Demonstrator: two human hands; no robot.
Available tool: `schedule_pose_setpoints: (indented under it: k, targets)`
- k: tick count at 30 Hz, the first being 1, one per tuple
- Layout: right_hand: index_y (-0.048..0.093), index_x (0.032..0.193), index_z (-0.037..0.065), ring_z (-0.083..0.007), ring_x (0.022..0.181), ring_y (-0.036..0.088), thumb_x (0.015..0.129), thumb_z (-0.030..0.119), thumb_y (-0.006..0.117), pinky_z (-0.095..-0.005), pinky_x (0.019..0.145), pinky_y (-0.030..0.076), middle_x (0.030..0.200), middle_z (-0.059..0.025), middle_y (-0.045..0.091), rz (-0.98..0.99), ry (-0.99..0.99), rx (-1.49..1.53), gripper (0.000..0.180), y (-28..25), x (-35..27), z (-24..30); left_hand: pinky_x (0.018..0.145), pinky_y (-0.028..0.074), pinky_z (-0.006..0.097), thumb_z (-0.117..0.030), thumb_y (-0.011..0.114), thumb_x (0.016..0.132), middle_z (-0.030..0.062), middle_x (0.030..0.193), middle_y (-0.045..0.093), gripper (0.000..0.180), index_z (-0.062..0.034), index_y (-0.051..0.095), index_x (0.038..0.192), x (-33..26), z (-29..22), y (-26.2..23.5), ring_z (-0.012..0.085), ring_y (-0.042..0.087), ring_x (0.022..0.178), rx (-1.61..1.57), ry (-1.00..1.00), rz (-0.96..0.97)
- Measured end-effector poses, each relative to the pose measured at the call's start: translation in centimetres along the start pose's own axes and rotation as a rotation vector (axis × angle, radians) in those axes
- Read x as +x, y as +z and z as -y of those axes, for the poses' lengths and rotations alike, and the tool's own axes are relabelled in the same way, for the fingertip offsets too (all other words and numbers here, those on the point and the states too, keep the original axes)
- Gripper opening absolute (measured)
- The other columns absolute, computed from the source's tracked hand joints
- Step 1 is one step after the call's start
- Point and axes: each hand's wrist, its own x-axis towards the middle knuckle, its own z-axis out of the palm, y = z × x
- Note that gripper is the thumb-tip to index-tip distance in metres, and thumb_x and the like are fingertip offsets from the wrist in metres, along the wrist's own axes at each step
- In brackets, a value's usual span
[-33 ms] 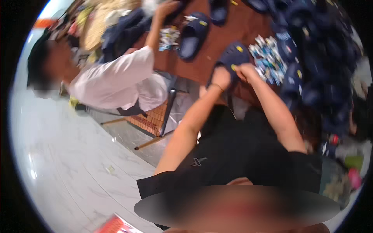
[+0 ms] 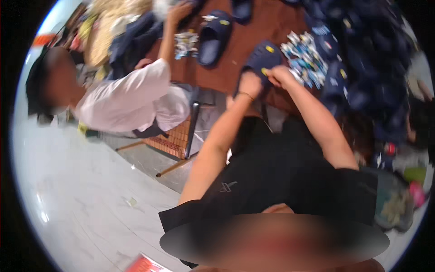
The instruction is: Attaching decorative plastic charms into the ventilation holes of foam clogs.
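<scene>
A dark blue clog-style slipper (image 2: 264, 56) is at the near edge of the brown table, its toe pointing away from me. My left hand (image 2: 250, 85) reaches into its foot opening and grips it from inside, the fingers hidden under the upper. My right hand (image 2: 281, 77) pinches a small yellow piece (image 2: 265, 71) against the slipper's right side. Another yellow piece (image 2: 269, 49) sits on the upper nearer the toe. Just right of the slipper lies a pile of small white and blue pieces (image 2: 306, 59), close to my right hand.
The brown tabletop (image 2: 247, 34) also holds another blue slipper (image 2: 215, 38) and a smaller pile of pieces (image 2: 186, 44). Many dark blue slippers (image 2: 367, 63) are heaped at the right. A person in a white shirt (image 2: 129, 97) sits at the left on a woven-seat chair (image 2: 172, 143).
The table and its contents sit slightly farther left and higher in the picture. Both my hands keep the same hold on the slipper and the yellow piece.
</scene>
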Motion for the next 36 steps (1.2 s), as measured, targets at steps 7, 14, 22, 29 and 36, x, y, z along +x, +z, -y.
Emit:
schedule_pose_setpoints:
  k: [7,14,22,29,36]
  targets:
    - [0.06,0.064,0.001,-0.0163,0.044,0.053,0.07,0.036,0.062,-0.0295,0.045,0.043,0.056,-0.0084,0.058,-0.326,-0.017,0.004,0.035,-5.2,-2.2,-4.6,0.077,0.038,0.04,-0.019,0.053,0.07,0.0136,0.082,0.056,0.016,-0.0045,0.059,0.074,-0.3,-0.5,0.0,0.0302,0.051,0.085,-0.148,0.035,-0.274]
    - [0.057,0.085,0.009,-0.0324,0.083,0.056,0.071,0.015,0.052,-0.0428,0.071,0.044,0.087,-0.0153,0.059,-0.781,-0.035,-0.68,0.016,-12.3,-0.3,-6.7,0.074,0.039,0.041,-0.016,0.054,0.068,0.0154,0.081,0.056,0.015,-0.0032,0.06,0.071,-0.3,-0.4,0.6,0.0315,0.051,0.084,-0.161,0.016,-0.273]
    - [0.059,0.083,0.009,-0.0326,0.085,0.057,0.069,0.024,0.059,-0.0396,0.075,0.044,0.088,-0.0164,0.06,-0.753,0.088,-0.666,0.021,-12.6,2.2,-6.4,0.076,0.038,0.04,-0.019,0.052,0.07,0.0138,0.081,0.056,0.017,-0.0041,0.059,0.071,-0.4,-0.5,0.5,0.0303,0.051,0.082,-0.183,-0.022,-0.171]
    - [0.061,0.076,0.009,-0.0259,0.072,0.057,0.068,0.021,0.058,-0.0348,0.067,0.045,0.075,-0.009,0.061,-0.63,-0.433,-0.336,0.015,-8.6,3.2,-2.6,0.077,0.038,0.039,-0.021,0.053,0.071,0.0135,0.082,0.056,0.018,-0.005,0.059,0.075,-0.2,-0.3,1.1,0.0292,0.051,0.084,-0.176,-0.025,-0.214]
    - [0.062,0.081,0.003,-0.0175,0.068,0.059,0.069,0.018,0.06,-0.029,0.065,0.045,0.072,-0.008,0.062,-0.121,-0.465,-0.175,0.019,-2.1,5.5,3.0,0.079,0.038,0.039,-0.023,0.053,0.072,0.0144,0.087,0.055,0.022,-0.004,0.058,0.083,0.1,-0.5,0.4,0.0288,0.05,0.089,-0.168,-0.082,-0.061]
